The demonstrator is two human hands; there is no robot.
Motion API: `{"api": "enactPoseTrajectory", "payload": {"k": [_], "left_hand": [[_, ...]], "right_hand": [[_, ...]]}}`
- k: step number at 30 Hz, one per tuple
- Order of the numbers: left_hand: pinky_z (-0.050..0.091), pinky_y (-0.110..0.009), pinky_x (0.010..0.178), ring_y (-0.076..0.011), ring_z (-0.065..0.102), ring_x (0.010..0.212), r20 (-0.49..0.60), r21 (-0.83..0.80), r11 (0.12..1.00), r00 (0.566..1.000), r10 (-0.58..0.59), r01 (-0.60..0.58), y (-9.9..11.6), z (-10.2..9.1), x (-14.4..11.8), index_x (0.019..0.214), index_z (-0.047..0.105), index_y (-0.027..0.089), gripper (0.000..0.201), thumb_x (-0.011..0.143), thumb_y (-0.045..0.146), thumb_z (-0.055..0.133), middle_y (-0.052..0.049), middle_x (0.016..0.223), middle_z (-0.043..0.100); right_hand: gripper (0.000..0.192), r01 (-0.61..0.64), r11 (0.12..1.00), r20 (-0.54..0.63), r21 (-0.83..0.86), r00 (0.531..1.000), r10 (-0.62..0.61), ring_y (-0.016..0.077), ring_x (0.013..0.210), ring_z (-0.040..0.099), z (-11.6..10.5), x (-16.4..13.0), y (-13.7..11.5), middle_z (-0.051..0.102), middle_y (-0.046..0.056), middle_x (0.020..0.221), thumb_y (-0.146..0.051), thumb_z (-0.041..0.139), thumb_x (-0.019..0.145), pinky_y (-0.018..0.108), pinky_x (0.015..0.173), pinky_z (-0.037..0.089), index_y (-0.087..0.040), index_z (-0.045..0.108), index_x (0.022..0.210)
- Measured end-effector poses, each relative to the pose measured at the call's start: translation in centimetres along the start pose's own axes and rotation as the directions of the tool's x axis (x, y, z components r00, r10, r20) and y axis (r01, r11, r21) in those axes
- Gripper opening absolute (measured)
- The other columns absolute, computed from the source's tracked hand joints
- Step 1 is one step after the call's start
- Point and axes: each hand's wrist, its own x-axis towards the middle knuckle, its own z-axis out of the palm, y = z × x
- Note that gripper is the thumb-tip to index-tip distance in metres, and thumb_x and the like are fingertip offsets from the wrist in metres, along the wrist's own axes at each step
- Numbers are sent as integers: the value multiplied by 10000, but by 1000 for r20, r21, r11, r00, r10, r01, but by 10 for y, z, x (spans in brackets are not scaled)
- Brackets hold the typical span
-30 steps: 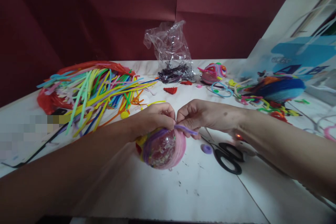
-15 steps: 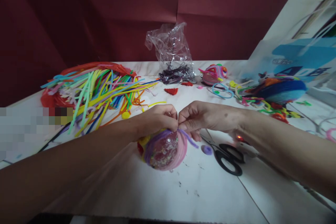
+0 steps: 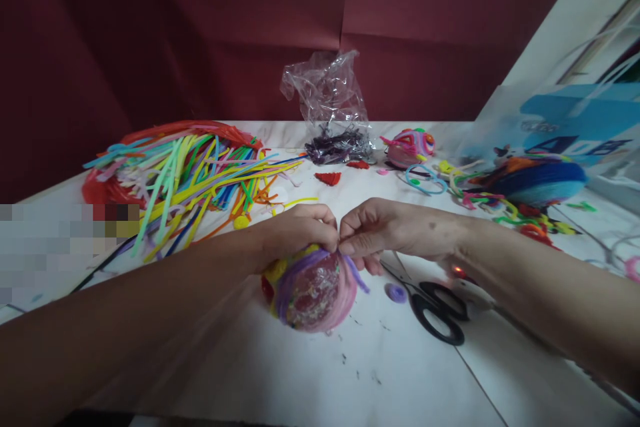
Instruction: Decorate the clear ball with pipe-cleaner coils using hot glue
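A ball [image 3: 316, 293], clear and shiny at its front, rests on the white table, wrapped in pink, purple and yellow pipe cleaners. At its top my left hand [image 3: 310, 225] is closed, the fingertips pinching the purple pipe cleaner [image 3: 356, 273]. My right hand [image 3: 373, 230] meets it there, its thumb and forefinger pinched on the same purple strand, whose free end hangs down the ball's right side. A small purple coil [image 3: 397, 292] lies just right of the ball. Beside it are scissors [image 3: 437, 310] with black handles, their blades partly behind my right hand.
A red bag [image 3: 95, 190] of many-coloured pipe cleaners spreads at the left. Behind stands a clear plastic bag [image 3: 330, 93] with dark strands inside. A decorated pink ball [image 3: 407, 150], a blue-wrapped ball [image 3: 540, 181] and a light-blue loop [image 3: 425, 180] lie at the right.
Both hands keep their pinch at the top of the ball. The purple free end has swung slightly left and down. The whole view has shifted a little.
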Motion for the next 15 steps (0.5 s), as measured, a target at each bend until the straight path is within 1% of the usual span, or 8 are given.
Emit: {"api": "enactPoseTrajectory", "payload": {"k": [4,8,10,12,14,15], "left_hand": [[300,-220,483,-103,408,523,-6,-34,999,1000,-14,14,-3,-1,2,645,496,171,119,533,159,534,45,540,462],[275,-207,434,-98,398,480,-53,-89,996,998,-32,28,-5,-2,0,644,509,174,111,539,178,544,52,511,456],[267,-207,416,-93,384,458,-106,-124,992,993,-44,30,-7,-2,-2,633,502,174,100,539,176,534,55,497,445],[261,-208,404,-91,373,440,-164,-166,986,985,-50,23,-10,-1,-3,624,490,176,90,542,176,526,60,479,422],[275,-210,406,-93,381,442,-212,-219,976,976,-54,6,-15,-1,-4,624,484,180,85,548,185,523,61,479,412],[286,-211,411,-96,390,449,-233,-246,969,971,-57,-2,-17,-1,-5,619,483,180,80,551,191,523,59,483,412]], "right_hand": [[429,-4,1000,-14,6,1000,4,84,468,486,0,1,1,518,4,551,-472,727,670,171,468,413,-91,529,668],[377,11,1000,-71,22,997,-10,94,505,493,2,1,6,512,19,593,-451,638,710,190,511,418,-95,516,683],[364,29,1000,-147,5,989,-28,100,538,497,6,-1,7,521,24,645,-450,612,723,203,540,426,-97,523,741],[368,50,998,-251,-40,966,-58,101,578,489,13,-4,7,525,24,688,-448,621,742,197,552,413,-99,529,811],[375,63,992,-331,-109,939,-96,122,666,505,21,-10,7,543,37,762,-456,624,779,202,596,415,-106,547,887],[379,61,987,-350,-147,930,-109,145,736,521,26,-13,7,556,50,824,-464,616,801,216,639,426,-115,558,937]]}}
